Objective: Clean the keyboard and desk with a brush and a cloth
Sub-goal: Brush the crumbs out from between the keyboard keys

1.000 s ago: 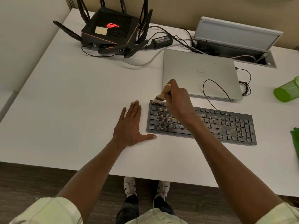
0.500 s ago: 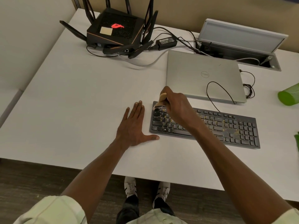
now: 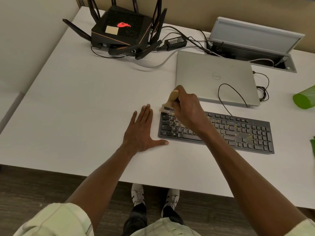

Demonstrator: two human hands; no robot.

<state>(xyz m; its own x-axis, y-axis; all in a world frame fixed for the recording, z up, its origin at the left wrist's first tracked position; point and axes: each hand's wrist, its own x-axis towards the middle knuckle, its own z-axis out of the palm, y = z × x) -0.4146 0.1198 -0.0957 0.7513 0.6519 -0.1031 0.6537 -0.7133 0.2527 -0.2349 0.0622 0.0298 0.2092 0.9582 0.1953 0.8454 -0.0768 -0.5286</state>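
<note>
A dark keyboard (image 3: pixel 238 132) lies on the white desk (image 3: pixel 85 108), speckled with yellowish crumbs, thickest near its number pad. My right hand (image 3: pixel 187 108) grips a small wooden-handled brush (image 3: pixel 171 100); its blurred bristles sit at the keyboard's far left corner. My left hand (image 3: pixel 141 132) rests flat on the desk just left of the keyboard, fingers straight, thumb pointing toward the keyboard's near left corner. A sliver of green cloth (image 3: pixel 312 147) shows at the right edge.
A shut silver laptop (image 3: pixel 214 77) lies behind the keyboard with a black cable looped over it. A black router (image 3: pixel 122 31) and power adapter (image 3: pixel 175 40) stand at the back, an open cable hatch (image 3: pixel 252 46) back right, a green bottle (image 3: pixel 304 98) far right.
The brush has swept across the keyboard's top left corner, its bristles now at the corner's edge. My left hand has stayed flat in place. The camera view shifted slightly.
</note>
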